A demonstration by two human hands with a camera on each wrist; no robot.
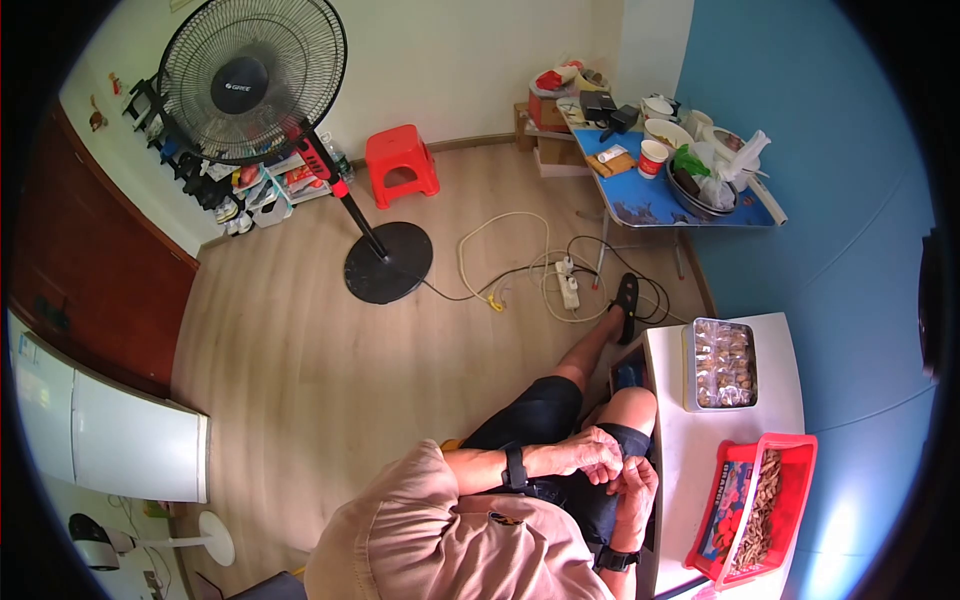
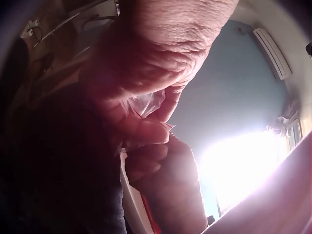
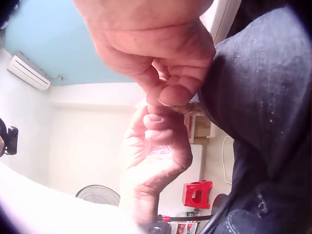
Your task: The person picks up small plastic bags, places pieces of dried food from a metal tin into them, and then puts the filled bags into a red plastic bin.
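Observation:
Above the lap, my left hand (image 1: 592,456) and right hand (image 1: 634,488) meet with fingertips close together. Between them is a small clear plastic bag (image 2: 148,103) with a thin red line along it, mostly covered by the fingers. Curled fingers of the left hand (image 3: 158,146) grip the bag, whose clear film shows against the palm. Thumb and fingers of the right hand (image 3: 165,63) pinch at its edge, where a bit of something brown shows. The bag's contents are hidden.
On the white cabinet top (image 1: 672,440) at my right stand a tin (image 1: 690,372) of small filled clear bags and a red basket (image 1: 797,500) holding brown stick-like pieces and a printed packet. A fan (image 1: 385,262), red stool (image 1: 402,160) and power strip (image 1: 567,284) with cables occupy the floor.

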